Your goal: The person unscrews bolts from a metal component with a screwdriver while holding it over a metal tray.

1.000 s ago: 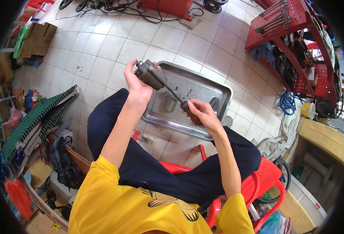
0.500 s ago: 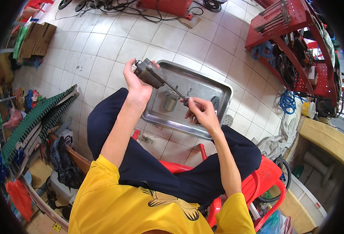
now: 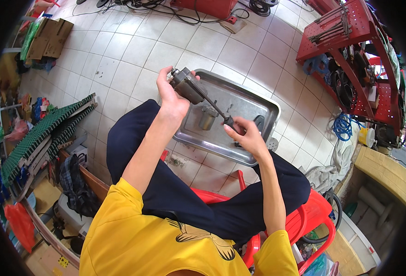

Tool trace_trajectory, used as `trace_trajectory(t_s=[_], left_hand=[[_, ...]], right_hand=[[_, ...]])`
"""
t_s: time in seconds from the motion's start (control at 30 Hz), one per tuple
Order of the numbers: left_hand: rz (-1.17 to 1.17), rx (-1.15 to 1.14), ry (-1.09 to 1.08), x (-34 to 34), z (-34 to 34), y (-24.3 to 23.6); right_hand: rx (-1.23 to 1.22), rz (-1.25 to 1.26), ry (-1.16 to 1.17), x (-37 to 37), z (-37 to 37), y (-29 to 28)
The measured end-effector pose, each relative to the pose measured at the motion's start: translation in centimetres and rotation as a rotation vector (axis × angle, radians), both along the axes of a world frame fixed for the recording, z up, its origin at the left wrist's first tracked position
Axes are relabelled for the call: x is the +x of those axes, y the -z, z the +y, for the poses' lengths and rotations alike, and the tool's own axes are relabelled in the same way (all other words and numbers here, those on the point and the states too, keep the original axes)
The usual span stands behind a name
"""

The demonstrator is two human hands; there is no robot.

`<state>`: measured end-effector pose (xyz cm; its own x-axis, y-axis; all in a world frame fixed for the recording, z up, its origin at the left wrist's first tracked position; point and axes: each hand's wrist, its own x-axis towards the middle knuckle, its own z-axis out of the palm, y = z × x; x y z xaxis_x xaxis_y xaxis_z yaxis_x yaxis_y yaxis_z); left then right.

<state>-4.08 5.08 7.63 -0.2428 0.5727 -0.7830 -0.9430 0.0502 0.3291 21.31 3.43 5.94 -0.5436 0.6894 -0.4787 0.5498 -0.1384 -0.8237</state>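
A grey cylindrical metal part [image 3: 187, 88] is grasped by the left grip [image 3: 171, 94]; the thumb is seen on its left, and fingertips are seen past its far side. The part is held tilted, above the far left corner of a metal tray [image 3: 244, 110]. The right grip [image 3: 250, 138] is closed around the handle of a screwdriver [image 3: 218, 108], most of the handle being covered by the fingers. From the right grip, the shaft is pointed up and leftward toward the left grip, and is laid across the near right side of the grey part; whether the tip is in contact cannot be told.

In the tray, a duller metal cylinder [image 3: 207, 118] is placed left of the right grip and below the left one, under the line of the shaft. A black piece [image 3: 259, 122] is set inside the tray just beyond the right grip, and a perforated disc [image 3: 273, 144] is seen outside the tray, just right of that grip. The tiled floor [image 3: 134, 50] is spread beneath the tray and beyond both grips.

Well right of the right grip, a red tool rack [image 3: 306, 48] is stood, with metal rods [image 3: 327, 28] laid on its top and a blue hose [image 3: 342, 127] coiled by its foot. Well left of the left grip, green checked folded panels [image 3: 51, 135] are stacked.
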Motion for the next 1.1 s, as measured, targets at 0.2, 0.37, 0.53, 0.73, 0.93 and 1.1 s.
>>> trace_trajectory(t_s=[0.2,0.37,0.53,0.73,0.93,1.1], left_hand=[[0.003,-0.022,0.001,0.3,0.0,-0.2],[0.018,0.008,0.007,0.3,0.0,0.0],[0.017,0.003,-0.008,0.4,0.2,-0.3],[0.021,-0.001,0.011,0.1,0.0,0.1],[0.028,0.009,0.033,0.3,-0.1,-0.1],[0.011,0.004,0.033,0.4,-0.1,0.1]], right_hand=[[-0.369,0.181,0.062,-0.2,-0.6,-1.2],[-0.297,0.228,0.156,0.1,-0.4,-0.8],[-0.142,0.142,0.197,-0.5,-0.8,-0.7],[-0.514,0.227,0.181,0.0,-0.4,1.2],[-0.233,0.224,0.24,-0.4,-0.5,0.1],[0.033,-0.021,0.158,-0.7,-0.8,0.4]])
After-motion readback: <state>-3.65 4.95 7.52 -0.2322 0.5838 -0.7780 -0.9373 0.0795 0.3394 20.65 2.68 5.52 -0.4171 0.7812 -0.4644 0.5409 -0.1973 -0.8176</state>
